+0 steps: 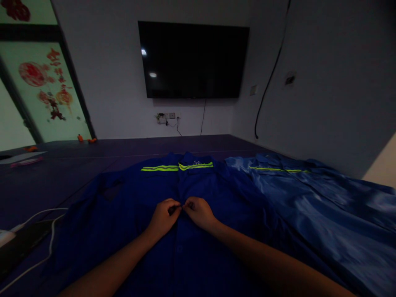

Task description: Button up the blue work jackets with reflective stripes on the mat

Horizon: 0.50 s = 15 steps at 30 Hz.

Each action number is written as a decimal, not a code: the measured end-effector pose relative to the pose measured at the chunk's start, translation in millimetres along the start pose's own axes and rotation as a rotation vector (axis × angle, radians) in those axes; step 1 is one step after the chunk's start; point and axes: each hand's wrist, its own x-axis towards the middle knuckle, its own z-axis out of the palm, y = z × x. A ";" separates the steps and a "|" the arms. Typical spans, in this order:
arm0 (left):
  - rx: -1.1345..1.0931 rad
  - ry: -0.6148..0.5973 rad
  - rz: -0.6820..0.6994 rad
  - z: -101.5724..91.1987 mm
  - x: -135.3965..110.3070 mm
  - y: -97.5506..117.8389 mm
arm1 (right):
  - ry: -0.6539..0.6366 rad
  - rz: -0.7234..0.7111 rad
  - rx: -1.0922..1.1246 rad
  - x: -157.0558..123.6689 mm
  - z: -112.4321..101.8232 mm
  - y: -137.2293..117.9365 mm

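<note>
A dark blue work jacket (pixel 130 214) with yellow-green reflective stripes lies flat in front of me, collar pointing away. My left hand (pixel 163 216) and my right hand (pixel 199 212) meet at the jacket's centre front, fingertips pinched together on the placket. Both hands are closed on the fabric edge; whatever small part sits between the fingertips is too dark to make out.
A second, lighter blue jacket (pixel 315 206) lies spread out to the right. A white cable (pixel 40 214) and a dark device sit at the left edge. A black wall-mounted screen (pixel 193 60) hangs ahead above a socket. The surface (pixel 62 165) is dark purple.
</note>
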 end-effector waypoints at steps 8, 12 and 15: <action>0.064 -0.030 -0.001 0.7 -1.2 -0.3 | -0.034 -0.048 0.045 0.0 0.3 3.7; 0.069 -0.030 -0.015 1.0 -1.2 0.0 | -0.109 -0.145 0.068 1.1 -6.8 3.5; 0.062 -0.024 -0.022 1.1 -1.2 0.3 | -0.129 -0.165 0.068 2.0 -10.1 3.6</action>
